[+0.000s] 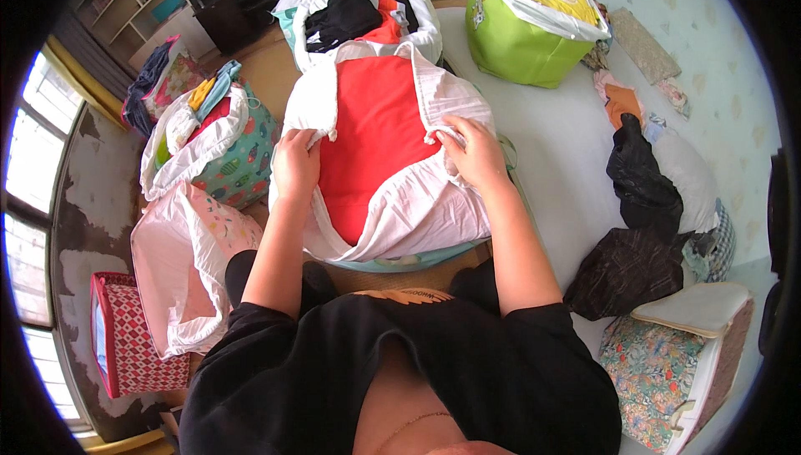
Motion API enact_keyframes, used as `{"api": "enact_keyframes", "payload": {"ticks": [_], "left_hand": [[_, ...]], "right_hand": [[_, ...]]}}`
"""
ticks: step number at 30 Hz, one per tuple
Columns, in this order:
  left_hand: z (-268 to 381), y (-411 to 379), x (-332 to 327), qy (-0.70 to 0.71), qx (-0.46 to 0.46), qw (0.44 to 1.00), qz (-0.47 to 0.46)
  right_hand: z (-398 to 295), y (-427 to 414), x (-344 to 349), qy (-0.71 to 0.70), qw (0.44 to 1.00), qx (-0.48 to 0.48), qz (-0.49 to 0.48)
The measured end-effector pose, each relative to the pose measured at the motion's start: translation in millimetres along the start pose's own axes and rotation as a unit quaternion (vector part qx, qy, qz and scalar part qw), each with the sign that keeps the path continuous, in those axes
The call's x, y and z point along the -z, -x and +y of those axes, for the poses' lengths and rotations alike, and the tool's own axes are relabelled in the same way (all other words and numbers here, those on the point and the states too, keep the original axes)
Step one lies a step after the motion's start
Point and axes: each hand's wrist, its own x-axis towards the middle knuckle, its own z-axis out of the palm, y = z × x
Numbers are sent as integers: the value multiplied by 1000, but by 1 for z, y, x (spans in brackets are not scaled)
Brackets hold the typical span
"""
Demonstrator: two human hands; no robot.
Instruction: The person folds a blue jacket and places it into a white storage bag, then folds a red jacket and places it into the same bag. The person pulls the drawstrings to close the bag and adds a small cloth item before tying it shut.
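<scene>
Directly before me stands a full fabric storage bag with a white drawstring lining [432, 207]. Red folded cloth [382, 135] fills it and shows through the lining's wide opening. My left hand [296, 164] pinches the lining's gathered edge on the left side, by a knotted cord end. On the opposite side my right hand [474, 151] grips the corded edge between thumb and fingers. The bag's outer side is mostly hidden; a light blue-green strip shows at its lower front.
Behind is another lined bag of black and red clothes [357, 17]. To the left stand a fish-patterned bag [234, 164], a pink bag [188, 267] and a red checked box [147, 336]. On the right, a green bag [525, 35], dark clothes [632, 267] and a floral box [654, 373] rest on a white mattress [551, 161].
</scene>
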Motion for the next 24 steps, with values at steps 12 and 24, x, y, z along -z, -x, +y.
{"api": "enact_keyframes", "payload": {"ticks": [12, 24], "left_hand": [[-41, 47, 38, 462, 240, 853, 16], [30, 166, 149, 477, 158, 824, -263]], "right_hand": [[-80, 40, -74, 123, 972, 133, -149], [-47, 87, -14, -66, 964, 18, -257]]}}
